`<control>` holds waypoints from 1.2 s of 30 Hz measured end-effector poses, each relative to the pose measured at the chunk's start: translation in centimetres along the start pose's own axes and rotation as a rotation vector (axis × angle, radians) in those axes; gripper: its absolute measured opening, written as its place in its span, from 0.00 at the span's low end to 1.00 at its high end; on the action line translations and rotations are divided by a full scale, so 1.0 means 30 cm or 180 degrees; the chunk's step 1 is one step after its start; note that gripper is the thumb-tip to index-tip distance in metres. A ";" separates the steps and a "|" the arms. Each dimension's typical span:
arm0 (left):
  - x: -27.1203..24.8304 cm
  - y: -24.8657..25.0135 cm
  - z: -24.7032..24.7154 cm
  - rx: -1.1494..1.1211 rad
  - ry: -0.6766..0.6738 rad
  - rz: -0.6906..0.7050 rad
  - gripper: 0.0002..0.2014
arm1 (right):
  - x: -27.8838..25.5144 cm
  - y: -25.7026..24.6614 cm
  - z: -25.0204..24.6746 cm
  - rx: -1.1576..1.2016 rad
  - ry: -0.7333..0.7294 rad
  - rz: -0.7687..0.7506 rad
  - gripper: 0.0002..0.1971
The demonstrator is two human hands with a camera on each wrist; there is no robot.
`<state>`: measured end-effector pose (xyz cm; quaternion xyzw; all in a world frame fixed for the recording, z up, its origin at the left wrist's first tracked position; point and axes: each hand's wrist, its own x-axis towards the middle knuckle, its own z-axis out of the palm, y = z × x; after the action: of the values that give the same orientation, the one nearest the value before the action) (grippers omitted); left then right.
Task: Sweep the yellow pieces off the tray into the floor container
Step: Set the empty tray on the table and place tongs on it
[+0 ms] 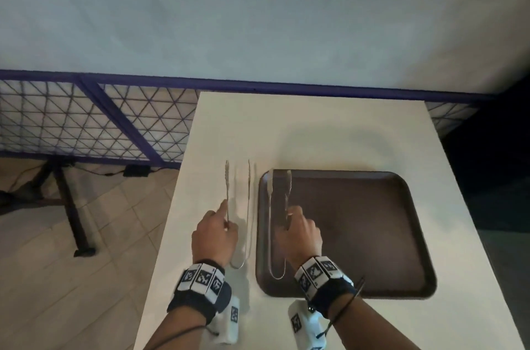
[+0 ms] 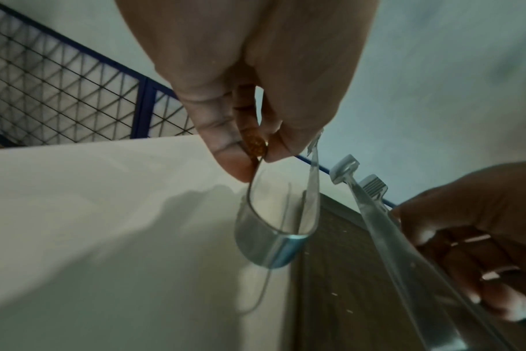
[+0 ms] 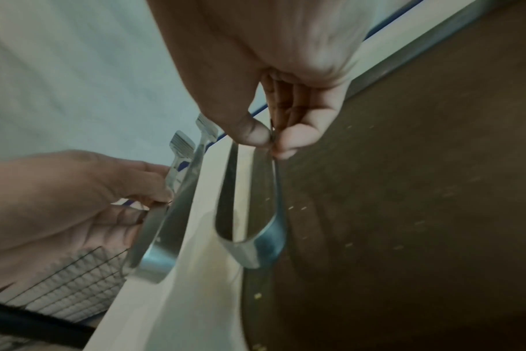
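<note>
A brown tray (image 1: 372,220) lies on the white table (image 1: 315,126). Only a few tiny yellow specks (image 3: 257,295) show on it, near its left edge. My left hand (image 1: 226,220) pinches one arm of a pair of metal tongs (image 1: 249,206) over the table, just left of the tray. My right hand (image 1: 289,216) pinches one arm of a second pair of tongs (image 1: 271,220) over the tray's left part. Both pairs point away from me, arms spread. The left wrist view shows the thumb and finger pinch (image 2: 258,159). No floor container is in view.
A blue-framed mesh fence (image 1: 86,120) runs behind the table in front of a pale wall. Tiled floor (image 1: 57,278) lies to the left, with a black stand leg (image 1: 71,206) and cables. The table's right side drops into darkness.
</note>
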<state>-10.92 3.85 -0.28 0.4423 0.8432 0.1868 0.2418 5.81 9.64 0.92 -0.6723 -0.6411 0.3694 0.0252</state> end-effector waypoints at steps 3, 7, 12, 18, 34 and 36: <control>-0.020 0.102 0.073 -0.0004 -0.0054 0.0112 0.24 | -0.005 0.113 -0.097 -0.0046 0.0208 0.0226 0.18; -0.056 0.219 0.188 0.0127 -0.0170 0.0205 0.23 | 0.007 0.260 -0.204 -0.0052 0.0374 0.0456 0.17; -0.101 0.316 0.329 0.0074 -0.0306 0.0068 0.28 | 0.043 0.407 -0.286 -0.0055 0.0388 0.0565 0.16; -0.133 0.379 0.430 0.0178 -0.0407 -0.0028 0.28 | 0.095 0.492 -0.322 -0.0169 0.0290 0.0482 0.15; -0.109 0.390 0.512 0.0052 -0.0282 -0.0193 0.29 | 0.143 0.538 -0.329 -0.0122 0.0125 0.0416 0.18; -0.108 0.395 0.512 0.0093 -0.0265 -0.0190 0.29 | 0.144 0.539 -0.327 -0.0110 0.0121 0.0399 0.17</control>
<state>7.25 9.07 -5.73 0.4278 0.8479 0.1485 0.2756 24.23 14.88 -2.17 -0.7184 -0.6034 0.3462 0.0026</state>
